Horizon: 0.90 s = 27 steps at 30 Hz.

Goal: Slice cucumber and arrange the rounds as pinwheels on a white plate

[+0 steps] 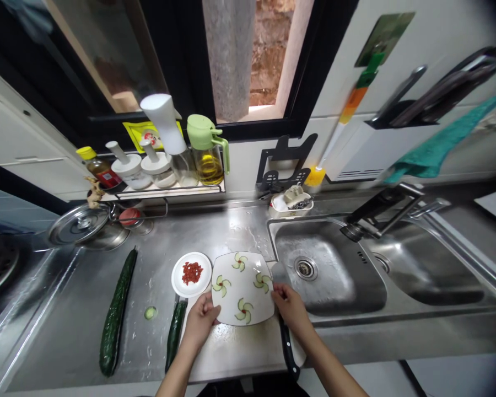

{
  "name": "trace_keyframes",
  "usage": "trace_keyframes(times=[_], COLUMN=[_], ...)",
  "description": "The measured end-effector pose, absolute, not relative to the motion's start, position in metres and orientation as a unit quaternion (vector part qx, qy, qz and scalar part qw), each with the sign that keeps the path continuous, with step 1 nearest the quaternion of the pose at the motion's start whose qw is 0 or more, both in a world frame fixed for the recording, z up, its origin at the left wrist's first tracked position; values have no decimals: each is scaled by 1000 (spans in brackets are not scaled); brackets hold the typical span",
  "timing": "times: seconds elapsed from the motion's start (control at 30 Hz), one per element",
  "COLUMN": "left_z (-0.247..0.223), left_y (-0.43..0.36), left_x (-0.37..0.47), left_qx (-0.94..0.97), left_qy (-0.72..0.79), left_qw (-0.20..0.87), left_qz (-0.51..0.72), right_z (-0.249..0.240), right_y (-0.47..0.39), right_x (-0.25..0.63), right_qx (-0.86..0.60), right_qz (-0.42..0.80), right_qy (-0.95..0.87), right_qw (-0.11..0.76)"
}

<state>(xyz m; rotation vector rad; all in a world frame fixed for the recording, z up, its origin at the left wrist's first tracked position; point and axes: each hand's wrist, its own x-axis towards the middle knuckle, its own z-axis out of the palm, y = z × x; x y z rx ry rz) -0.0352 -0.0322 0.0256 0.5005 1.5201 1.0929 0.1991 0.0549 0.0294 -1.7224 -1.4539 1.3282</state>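
A square white plate (243, 281) bears four pinwheels of thin green slices with red centres. My left hand (202, 320) grips its lower left edge, and my right hand (290, 306) grips its right edge. Beneath the plate is a cutting board (248, 355). A black-handled knife (288, 347) lies at the board's right side, its blade partly hidden. Beside the plate, a small white dish (177, 274) holds chopped red pieces. A cut cucumber piece (175, 333) rests left of my left hand. Farther left are a small green slice (150, 313) and a long whole cucumber (118, 314).
A double steel sink (334, 298) with a faucet (382, 209) is on the right. Behind the counter, a rack (173, 190) holds seasoning jars and an oil bottle (209, 160). A lidded pot (82, 223) stands at the back left, near a stove (0, 270).
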Motion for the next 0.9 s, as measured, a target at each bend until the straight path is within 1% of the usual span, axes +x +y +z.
trace_keyframes(times=[0.13,0.3,0.57,0.77,0.9], left_z=[36,49,58,59,60], left_y=[-40,-45,-48,-51,-53], left_x=[-40,-40,-39,-39,-39], left_qx=[208,202,210,204,211], left_qy=[637,630,637,627,629], left_qw=[575,581,571,572,568], left_qz=[470,474,473,488,487], right_z=[43,53,66,64,63], right_y=[52,48,28,23,23], right_x=[193,185,172,168,166], right_qx=[-604,-578,-514,-511,-519], right_qz=[541,570,697,713,690], right_qy=[-507,-480,-369,-330,-359], right_qw=[293,332,337,349,355])
